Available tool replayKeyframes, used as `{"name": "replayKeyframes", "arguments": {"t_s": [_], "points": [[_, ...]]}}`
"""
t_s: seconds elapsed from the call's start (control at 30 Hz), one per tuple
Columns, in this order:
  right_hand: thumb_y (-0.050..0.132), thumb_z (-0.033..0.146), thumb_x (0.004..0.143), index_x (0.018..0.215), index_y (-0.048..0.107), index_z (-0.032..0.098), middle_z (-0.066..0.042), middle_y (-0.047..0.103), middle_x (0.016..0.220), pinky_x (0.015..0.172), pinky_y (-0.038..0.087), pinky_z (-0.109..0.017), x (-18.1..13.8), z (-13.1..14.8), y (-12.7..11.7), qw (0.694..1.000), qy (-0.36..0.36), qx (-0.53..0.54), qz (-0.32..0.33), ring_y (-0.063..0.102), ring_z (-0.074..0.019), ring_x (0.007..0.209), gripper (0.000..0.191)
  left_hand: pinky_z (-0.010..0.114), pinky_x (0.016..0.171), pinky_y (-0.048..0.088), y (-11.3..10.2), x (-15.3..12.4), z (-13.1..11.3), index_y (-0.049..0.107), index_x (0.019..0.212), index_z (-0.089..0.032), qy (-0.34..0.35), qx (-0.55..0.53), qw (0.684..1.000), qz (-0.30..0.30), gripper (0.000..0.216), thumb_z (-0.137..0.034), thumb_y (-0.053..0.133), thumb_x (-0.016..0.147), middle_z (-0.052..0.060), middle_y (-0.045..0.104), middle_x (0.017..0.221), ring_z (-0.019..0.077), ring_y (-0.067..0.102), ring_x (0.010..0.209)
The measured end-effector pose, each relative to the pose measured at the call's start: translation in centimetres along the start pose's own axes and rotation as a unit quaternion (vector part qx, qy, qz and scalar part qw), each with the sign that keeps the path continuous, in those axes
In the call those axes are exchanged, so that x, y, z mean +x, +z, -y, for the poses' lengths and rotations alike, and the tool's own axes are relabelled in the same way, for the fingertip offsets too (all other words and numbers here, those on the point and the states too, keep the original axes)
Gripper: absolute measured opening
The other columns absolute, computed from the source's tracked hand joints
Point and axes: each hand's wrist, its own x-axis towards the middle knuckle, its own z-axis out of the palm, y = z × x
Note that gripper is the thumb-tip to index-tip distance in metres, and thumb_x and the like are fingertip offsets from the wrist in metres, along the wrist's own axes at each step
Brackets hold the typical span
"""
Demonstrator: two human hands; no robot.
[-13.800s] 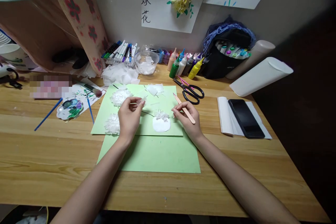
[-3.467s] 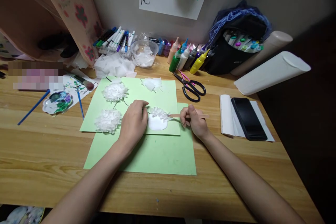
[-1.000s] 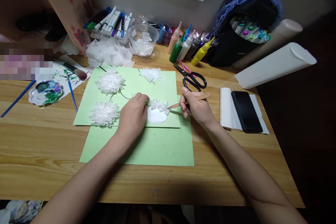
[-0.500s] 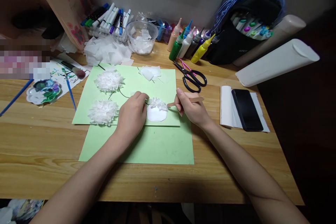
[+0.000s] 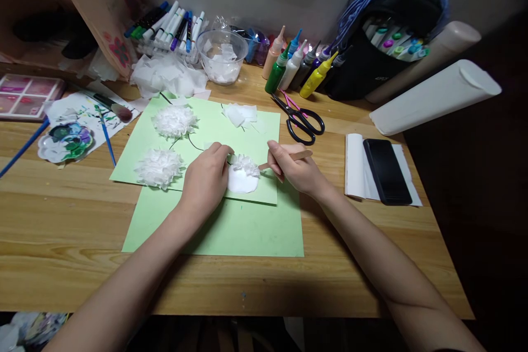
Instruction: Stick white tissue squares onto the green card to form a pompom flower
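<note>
My right hand [image 5: 295, 168] pinches a wooden craft stick [image 5: 303, 155]. The stick's tip touches or nearly touches the right edge of a partly made tissue-paper flower [image 5: 246, 165], whose ruffles line the top of a white paper disc [image 5: 242, 181]. Left of that disc, my left hand [image 5: 208, 173] rests on the upper green sheet [image 5: 214, 107], fingers bent and together; the fingertips are partly hidden, so what they grip is unclear. Two full white tissue flowers [image 5: 175, 120] sit on the sheet's left side. Loose tissue squares [image 5: 239, 115] lie near its top right.
A second green sheet [image 5: 247, 231] lies underneath. Behind are a tissue pile [image 5: 169, 77], a plastic bowl [image 5: 223, 71], paint bottles [image 5: 277, 72] and black-handled scissors [image 5: 301, 121]. A phone [image 5: 386, 170] lies right; a paint palette [image 5: 66, 142] and brushes [image 5: 108, 137] are left.
The upper green sheet has turned slightly clockwise, its right lower corner dropping nearer me. My right hand and the stick have shifted a little left along with the disc.
</note>
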Motion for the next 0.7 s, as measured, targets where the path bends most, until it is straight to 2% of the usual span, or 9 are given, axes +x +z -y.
{"name": "replayKeyframes", "arguments": {"t_s": [0.13,0.27,0.4,0.53,0.7], "points": [[0.03,0.052,0.093,0.049,0.039,0.018,0.003,0.041,0.047,0.049,0.029,-0.025,0.5,0.7,0.0,0.988,-0.077,-0.115,0.07,0.036,-0.007,0.045,0.056,0.029,0.056,0.034,0.0,0.1,0.1,0.061,0.1,-0.021,0.009,0.019,1.0,0.006,0.033,-0.007,0.035,0.086,0.003,0.063,0.096,0.0177,0.059,0.078],[0.033,0.052,0.093,0.051,0.039,0.018,0.003,0.041,0.049,0.051,0.027,-0.025,1.8,1.2,0.0,0.984,-0.055,-0.137,0.103,0.036,-0.0069,0.047,0.055,0.029,0.055,0.031,0.0,0.0,0.0,0.061,0.099,-0.02,0.019,0.053,0.998,0.018,0.034,-0.004,0.034,0.084,0.003,0.063,0.094,0.0178,0.058,0.078],[0.037,0.053,0.091,0.05,0.038,0.018,0.004,0.039,0.045,0.054,0.032,-0.024,2.7,1.7,0.1,0.993,0.002,-0.076,0.086,0.041,-0.0076,0.049,0.054,0.029,0.054,0.03,-0.1,-0.1,-0.1,0.06,0.1,-0.02,0.019,0.068,0.997,0.024,0.034,-0.003,0.035,0.083,0.003,0.062,0.093,0.0177,0.057,0.077],[0.039,0.051,0.091,0.048,0.043,0.018,0.005,0.039,0.038,0.055,0.036,-0.024,2.1,2.1,-0.1,0.996,0.022,-0.047,0.071,0.042,-0.0074,0.043,0.055,0.03,0.053,0.029,-0.1,0.0,-0.2,0.06,0.1,-0.019,0.019,0.074,0.997,0.029,0.034,-0.004,0.035,0.084,0.004,0.062,0.093,0.018,0.057,0.076],[0.039,0.05,0.092,0.052,0.05,0.018,0.006,0.042,0.038,0.051,0.037,-0.023,0.1,0.9,-0.2,0.998,0.039,0.038,-0.019,0.04,-0.0064,0.038,0.053,0.029,0.054,0.03,-0.1,0.0,-0.2,0.06,0.1,-0.019,0.016,0.068,0.997,0.033,0.034,-0.003,0.035,0.083,0.004,0.063,0.096,0.0177,0.058,0.079]]}}
